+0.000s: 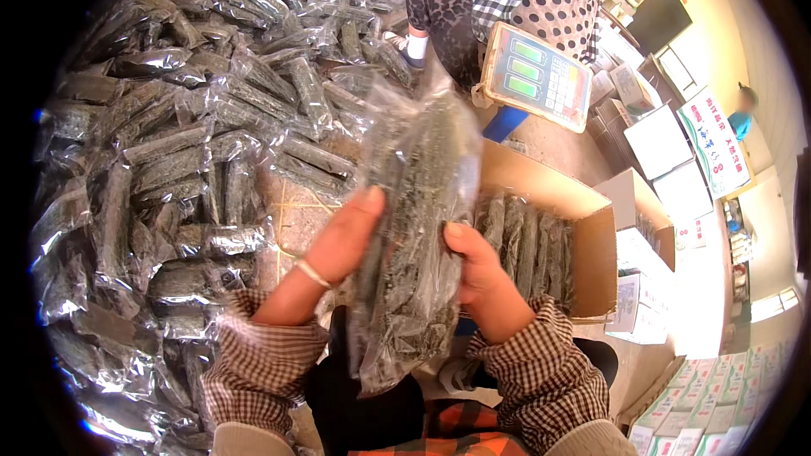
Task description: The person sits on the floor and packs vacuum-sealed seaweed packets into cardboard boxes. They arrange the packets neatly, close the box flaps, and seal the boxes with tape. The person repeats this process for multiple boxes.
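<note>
A clear plastic bag of dark, greyish-green dried seaweed-like strips (421, 228) is held up before me, its loose plastic top pointing away. My left hand (339, 237), with a pale bangle at the wrist, grips its left side, thumb on the front. My right hand (478, 269) presses the right side, thumb also on the front. Both hands' other fingers are mostly hidden behind it. A second bag may lie against its left edge; I cannot tell. Just right of and behind my right hand, an open cardboard carton (595, 259) holds a row of similar bags (529, 240) on edge.
A large heap of similar bags (190, 101) covers the floor on the left. Ahead, a scale display (538, 76) stands on a blue post (505, 125) near a seated person (443, 9). Cartons (659, 133) and stacked printed boxes (703, 392) line the right. Another person (740, 117) is farther back.
</note>
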{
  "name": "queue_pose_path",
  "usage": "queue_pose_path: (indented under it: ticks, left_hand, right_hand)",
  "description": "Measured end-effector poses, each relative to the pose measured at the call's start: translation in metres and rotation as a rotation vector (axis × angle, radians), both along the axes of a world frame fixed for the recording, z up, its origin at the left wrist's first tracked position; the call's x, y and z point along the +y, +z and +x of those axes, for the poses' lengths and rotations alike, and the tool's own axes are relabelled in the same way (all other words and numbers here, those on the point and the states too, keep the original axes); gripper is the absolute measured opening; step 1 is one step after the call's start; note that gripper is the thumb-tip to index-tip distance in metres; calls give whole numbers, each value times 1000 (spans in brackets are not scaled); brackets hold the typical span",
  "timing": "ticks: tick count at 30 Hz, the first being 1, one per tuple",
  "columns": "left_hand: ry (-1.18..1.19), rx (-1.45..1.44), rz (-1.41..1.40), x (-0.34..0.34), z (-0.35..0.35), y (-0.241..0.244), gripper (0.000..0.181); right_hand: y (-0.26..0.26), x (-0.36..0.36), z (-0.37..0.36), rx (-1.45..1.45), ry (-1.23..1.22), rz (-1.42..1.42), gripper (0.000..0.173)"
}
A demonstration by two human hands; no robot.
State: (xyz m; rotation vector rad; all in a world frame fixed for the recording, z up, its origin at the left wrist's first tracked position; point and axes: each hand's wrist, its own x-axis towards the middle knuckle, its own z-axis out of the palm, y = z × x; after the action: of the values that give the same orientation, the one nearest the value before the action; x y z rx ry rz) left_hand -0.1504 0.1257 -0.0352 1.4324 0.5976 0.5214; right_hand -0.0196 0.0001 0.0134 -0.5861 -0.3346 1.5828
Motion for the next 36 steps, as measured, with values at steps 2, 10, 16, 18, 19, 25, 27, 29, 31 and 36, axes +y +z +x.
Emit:
queue_pose_path:
  ticks: [2, 10, 16, 18, 19, 25, 27, 29, 31, 36]
  left_hand:
    - [-74, 88, 324, -15, 14, 0, 42]
    - [299, 144, 205, -24, -66, -48, 30]
    - [607, 647, 834, 19, -182, -106, 41]
    - [806, 787, 1047, 84, -239, -88, 59]
    - [1020, 1050, 1202, 114, -266, -89, 70]
    - [859, 1768, 479, 171, -330, -46, 89]
    - [951, 1325, 250, 164, -321, -45, 90]
    - [920, 140, -182, 144, -286, -59, 85]
    - [513, -148, -576, 78, -240, -9, 43]
    - [-20, -68, -44, -5, -193, -58, 69]
  right_hand:
    - [6, -7, 5, -237, -105, -39, 47]
    - [-108, -1, 102, -558, -216, -688, 46]
    - [-190, 7, 87, -1909, 72, -1110, 101]
    - [-195, -14, 124, -1725, 35, -864, 91]
    - [-188, -13, 132, -1597, 69, -816, 85]
    - [-67, 0, 100, -1440, -53, -502, 48]
    - [-24, 19, 47, -1258, -87, -268, 44]
    - [2, 33, -6, -1105, -162, -41, 45]
    - [7, 51, -54, -958, -113, 94, 46]
    - [-22, 84, -101, -162, 21, -7, 45]
